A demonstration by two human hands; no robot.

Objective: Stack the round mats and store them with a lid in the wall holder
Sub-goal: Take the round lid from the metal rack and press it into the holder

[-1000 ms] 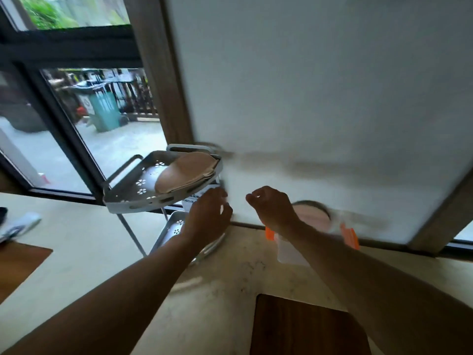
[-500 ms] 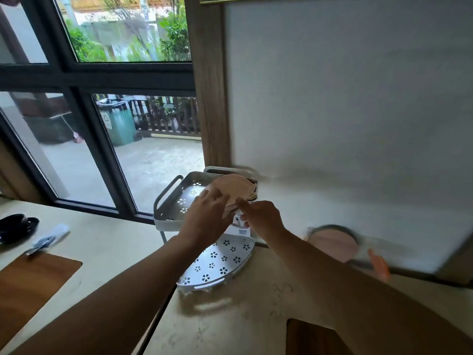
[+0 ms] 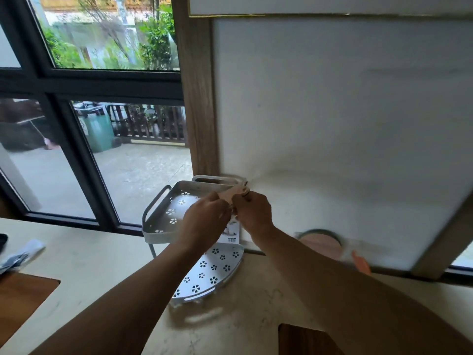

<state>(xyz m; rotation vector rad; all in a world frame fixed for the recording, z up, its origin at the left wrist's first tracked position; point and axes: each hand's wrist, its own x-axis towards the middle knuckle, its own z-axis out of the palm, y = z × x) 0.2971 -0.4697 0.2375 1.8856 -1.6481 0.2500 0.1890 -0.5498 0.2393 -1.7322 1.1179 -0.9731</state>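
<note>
I note a grey rack (image 3: 163, 233) punched with flower cut-outs; its white lower shelf (image 3: 217, 267) carries dark flower marks; tan mats (image 3: 231, 192); cream marbled counter (image 3: 84, 260); brown wooden boards (image 3: 20, 295).

Green bin (image 3: 100, 133) outside window, behind dark fence (image 3: 153, 124). Wooden board (image 3: 21, 301) inset at counter's left edge; another (image 3: 304, 340) at the near edge.

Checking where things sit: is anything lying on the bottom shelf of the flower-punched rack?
No, the lower shelf shows only its bare perforated surface; both hands work at the upper shelf.
</note>
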